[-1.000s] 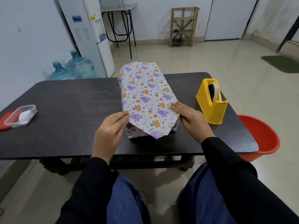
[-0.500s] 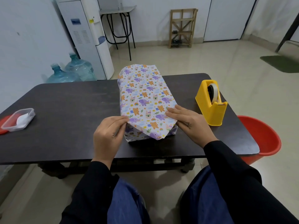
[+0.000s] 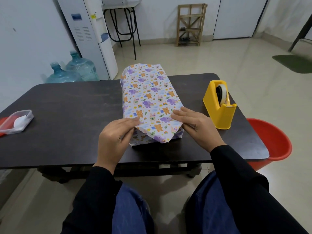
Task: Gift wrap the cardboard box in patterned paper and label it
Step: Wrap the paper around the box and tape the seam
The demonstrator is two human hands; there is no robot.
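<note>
The box [image 3: 148, 98] lies lengthwise on the dark table [image 3: 67, 115], covered in white paper with purple elephants and orange bears. Its near end has a pointed paper flap [image 3: 157, 134] hanging over the end face. My left hand [image 3: 114, 139] pinches the flap's left corner between thumb and fingers. My right hand [image 3: 197, 125] lies at the right corner, fingers flat on the top of the paper and thumb at the folded side. The cardboard itself is hidden under the paper.
A yellow tape dispenser [image 3: 219, 105] stands right of the box. A clear plastic container [image 3: 16, 121] with a red lid beside it sits at the table's left edge. A red bucket [image 3: 271, 141] stands on the floor by the right corner.
Both hands slid slightly along the near end's corners, and my left hand's fingers closed onto the left fold. The box stayed in place.
</note>
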